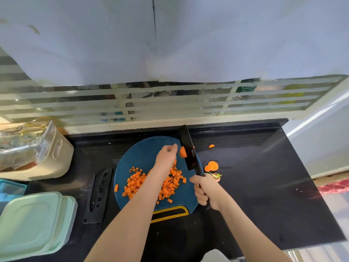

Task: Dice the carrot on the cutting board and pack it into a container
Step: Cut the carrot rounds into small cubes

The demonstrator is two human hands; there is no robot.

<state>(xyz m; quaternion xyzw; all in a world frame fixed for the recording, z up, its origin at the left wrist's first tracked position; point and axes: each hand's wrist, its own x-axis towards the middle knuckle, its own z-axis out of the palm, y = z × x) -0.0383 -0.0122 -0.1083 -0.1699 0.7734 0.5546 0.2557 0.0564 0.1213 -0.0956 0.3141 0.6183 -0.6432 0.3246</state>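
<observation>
A round blue cutting board (132, 157) lies on the black counter, with a heap of diced carrot (136, 183) spread over its middle. My left hand (166, 155) reaches over the board and holds a carrot piece (182, 152) at the board's far right. My right hand (205, 188) grips the handle of a black knife (188, 148), whose blade stands against the right side of that carrot piece. Pale green lidded containers (35, 224) are stacked at the near left.
Carrot slices (211, 166) and a stem end (217, 175) lie on the counter right of the board. A black knife sheath (99, 195) lies left of it. A cream bin (54, 154) with bags stands at the far left. The black counter (264, 186) ends on the right.
</observation>
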